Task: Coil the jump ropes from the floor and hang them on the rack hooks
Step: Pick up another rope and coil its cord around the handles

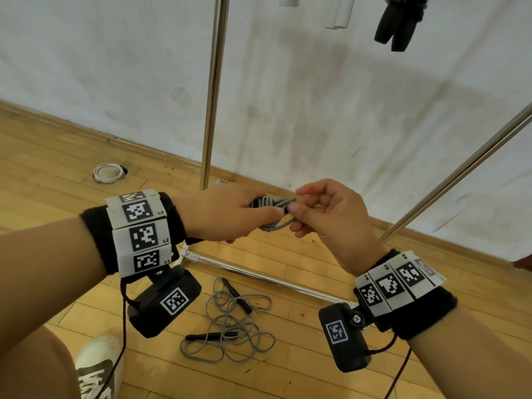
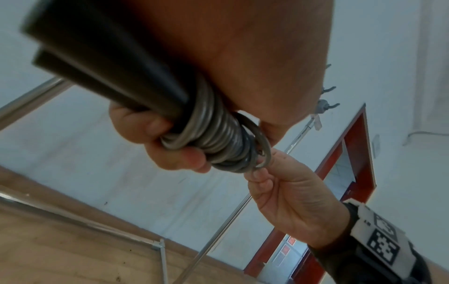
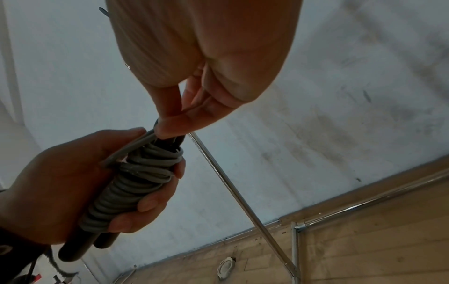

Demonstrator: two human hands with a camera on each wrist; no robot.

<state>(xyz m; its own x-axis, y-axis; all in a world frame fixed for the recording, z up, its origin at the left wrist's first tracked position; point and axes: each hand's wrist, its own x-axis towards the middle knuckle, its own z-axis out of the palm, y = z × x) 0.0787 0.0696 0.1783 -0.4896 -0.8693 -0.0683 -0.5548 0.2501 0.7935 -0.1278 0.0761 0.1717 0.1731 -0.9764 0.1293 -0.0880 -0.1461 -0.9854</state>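
Observation:
My left hand grips a grey jump rope wound in tight turns round its two black handles. The coil sits in the left palm, with the handle ends sticking out below. My right hand pinches the loose grey end loop of that rope between thumb and forefinger, right beside the left fingers. A second grey jump rope with black handles lies tangled on the wooden floor below my hands. Both hands are raised in front of the metal rack.
The rack's base bar runs along the floor under my hands, and a slanted rod rises at right. Black handles and white handles hang at the top. A white round cap and my shoe are on the floor.

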